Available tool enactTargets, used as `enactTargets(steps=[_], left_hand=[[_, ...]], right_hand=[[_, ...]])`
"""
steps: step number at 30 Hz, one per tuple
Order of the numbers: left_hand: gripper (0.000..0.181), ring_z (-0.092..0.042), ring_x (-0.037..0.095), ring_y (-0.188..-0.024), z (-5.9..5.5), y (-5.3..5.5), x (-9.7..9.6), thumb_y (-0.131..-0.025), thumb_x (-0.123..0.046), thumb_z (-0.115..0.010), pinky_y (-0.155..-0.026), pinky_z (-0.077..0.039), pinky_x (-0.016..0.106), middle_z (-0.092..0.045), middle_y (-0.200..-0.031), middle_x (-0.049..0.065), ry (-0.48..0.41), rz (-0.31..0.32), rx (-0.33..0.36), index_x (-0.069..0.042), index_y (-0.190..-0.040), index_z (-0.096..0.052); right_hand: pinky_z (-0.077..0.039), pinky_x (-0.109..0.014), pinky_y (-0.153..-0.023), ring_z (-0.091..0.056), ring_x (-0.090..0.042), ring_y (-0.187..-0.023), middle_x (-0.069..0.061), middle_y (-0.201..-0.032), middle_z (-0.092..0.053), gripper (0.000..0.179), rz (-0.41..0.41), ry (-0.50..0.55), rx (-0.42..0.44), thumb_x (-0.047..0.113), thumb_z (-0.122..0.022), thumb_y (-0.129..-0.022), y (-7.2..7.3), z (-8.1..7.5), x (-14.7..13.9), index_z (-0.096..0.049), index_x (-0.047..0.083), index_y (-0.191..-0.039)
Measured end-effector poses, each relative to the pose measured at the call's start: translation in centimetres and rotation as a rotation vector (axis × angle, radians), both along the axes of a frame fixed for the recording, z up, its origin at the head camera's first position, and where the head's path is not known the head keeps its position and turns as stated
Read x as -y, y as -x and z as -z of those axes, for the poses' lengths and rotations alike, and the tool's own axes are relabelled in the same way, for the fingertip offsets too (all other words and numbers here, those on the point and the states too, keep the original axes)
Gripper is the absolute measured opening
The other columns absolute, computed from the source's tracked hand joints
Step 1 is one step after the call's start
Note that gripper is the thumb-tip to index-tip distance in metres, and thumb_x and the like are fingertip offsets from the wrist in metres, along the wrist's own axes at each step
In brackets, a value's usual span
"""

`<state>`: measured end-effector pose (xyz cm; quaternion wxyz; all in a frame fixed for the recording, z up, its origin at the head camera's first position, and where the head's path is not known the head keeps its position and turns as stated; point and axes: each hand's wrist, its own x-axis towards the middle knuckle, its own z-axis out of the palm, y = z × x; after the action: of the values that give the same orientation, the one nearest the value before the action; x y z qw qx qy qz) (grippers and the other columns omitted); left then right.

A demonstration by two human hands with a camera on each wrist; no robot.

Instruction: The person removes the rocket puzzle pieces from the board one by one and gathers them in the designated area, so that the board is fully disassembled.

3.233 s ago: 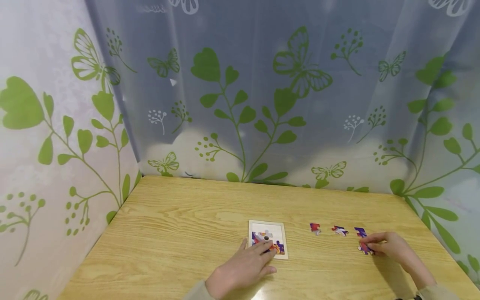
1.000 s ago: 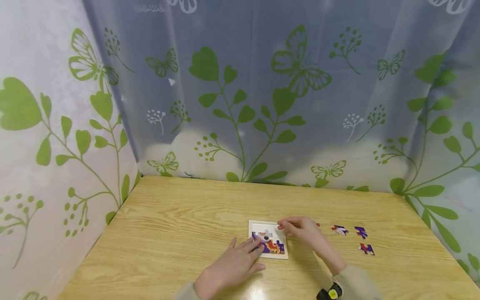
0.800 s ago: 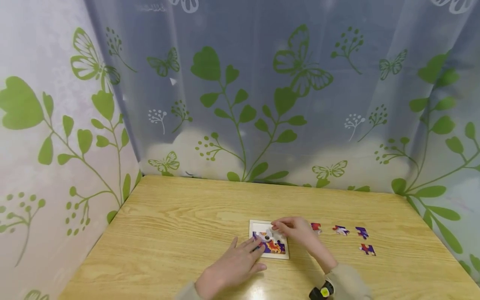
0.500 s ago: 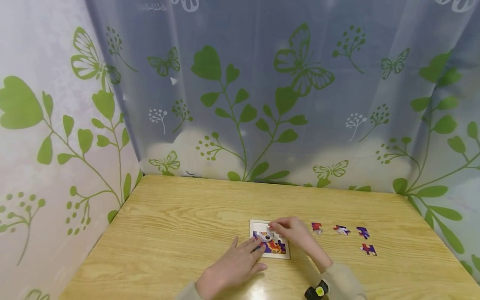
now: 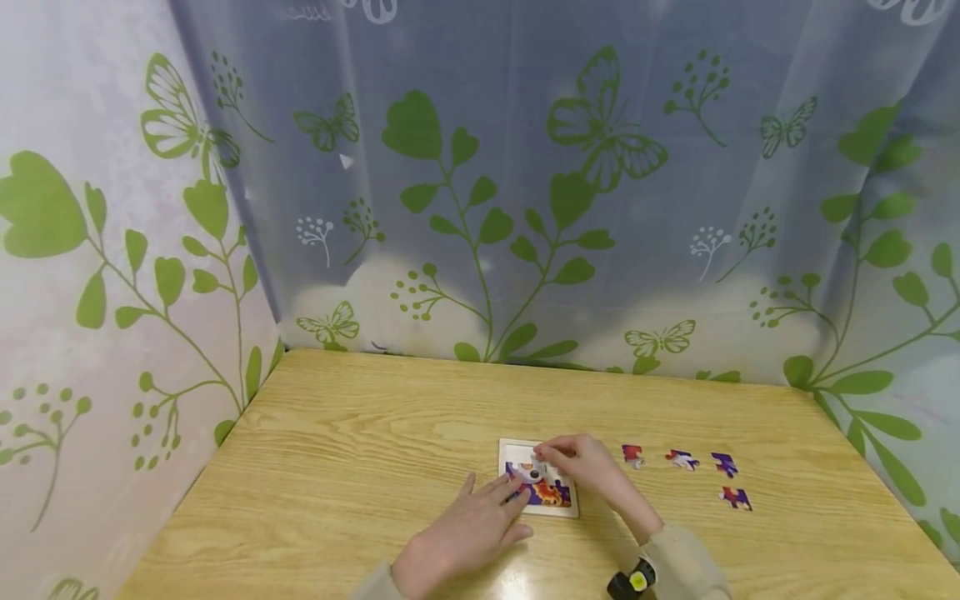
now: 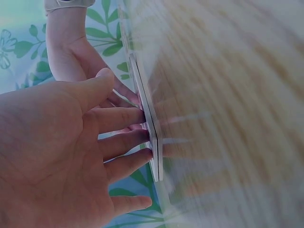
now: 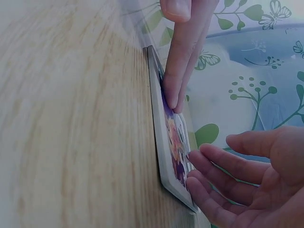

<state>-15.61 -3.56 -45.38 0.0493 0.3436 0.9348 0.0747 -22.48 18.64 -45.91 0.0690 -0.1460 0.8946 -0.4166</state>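
Observation:
A small white-framed jigsaw tray (image 5: 576, 500) lies on the table, its lower part filled with purple, orange and white picture pieces. My left hand (image 5: 474, 521) rests its spread fingertips on the tray's lower left; the left wrist view shows the fingers straight at its edge. From the right, my right hand (image 5: 588, 467) reaches over the upper part of the tray, its fingertips at the white knob of a puzzle piece (image 5: 534, 472). In the right wrist view the right thumb (image 7: 249, 142) stands apart from the lightly bent fingers, which touch the puzzle.
Several loose puzzle pieces lie right of the tray: a red one (image 5: 632, 455), a white and purple one (image 5: 682, 460), a purple one (image 5: 724, 464) and a red and purple one (image 5: 736, 498). A leaf-patterned curtain (image 5: 480, 208) stands behind the wooden table (image 5: 360, 433).
My right hand has left the red and purple piece at the far right and come left to the tray. The left fingers have shifted slightly left on the tray. Lately both hands barely move.

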Motion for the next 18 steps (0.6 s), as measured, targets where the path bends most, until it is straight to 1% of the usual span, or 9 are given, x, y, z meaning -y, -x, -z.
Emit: enactTargets(steps=[4,8,13,18], left_hand=[[0.058,-0.034,0.023,-0.149,0.02,0.01,0.02,-0.106,-0.05,-0.04,-0.118,-0.03,0.059,-0.036,-0.162,0.004,-0.004,-0.003,0.015,-0.015,-0.153,-0.046],[0.058,-0.034,0.023,-0.149,0.0,0.04,-0.02,-0.106,-0.05,-0.041,-0.119,-0.029,0.059,-0.036,-0.162,0.004,-0.008,-0.005,0.024,-0.015,-0.153,-0.046],[0.057,-0.035,0.023,-0.149,-0.01,0.11,0.01,-0.106,-0.049,-0.042,-0.118,-0.031,0.06,-0.038,-0.161,0.004,-0.004,-0.002,0.016,-0.015,-0.152,-0.048],[0.056,-0.036,0.023,-0.148,-0.04,0.15,0.06,-0.106,-0.048,-0.043,-0.117,-0.032,0.06,-0.039,-0.161,0.004,-0.004,0.0,0.014,-0.015,-0.151,-0.049]], right_hand=[[-0.054,-0.024,-0.065,-0.066,-0.014,-0.08,-0.013,-0.107,-0.075,0.029,0.016,0.004,0.014,0.021,-0.06,-0.103,-0.08,0.01,0.08,-0.074,0.0,-0.118],[-0.057,-0.029,-0.068,-0.07,-0.019,-0.084,-0.015,-0.108,-0.074,0.027,0.033,0.053,0.048,0.02,-0.063,-0.101,-0.12,-0.01,0.18,-0.073,0.002,-0.119],[-0.062,-0.036,-0.075,-0.073,-0.029,-0.095,-0.018,-0.114,-0.073,0.025,0.047,0.102,0.058,0.01,-0.071,-0.094,-0.23,0.14,0.44,-0.074,0.003,-0.117],[-0.062,-0.036,-0.073,-0.074,-0.031,-0.094,-0.018,-0.114,-0.072,0.028,0.066,0.104,0.043,-0.001,-0.073,-0.088,-0.24,0.31,0.84,-0.074,0.003,-0.116]])
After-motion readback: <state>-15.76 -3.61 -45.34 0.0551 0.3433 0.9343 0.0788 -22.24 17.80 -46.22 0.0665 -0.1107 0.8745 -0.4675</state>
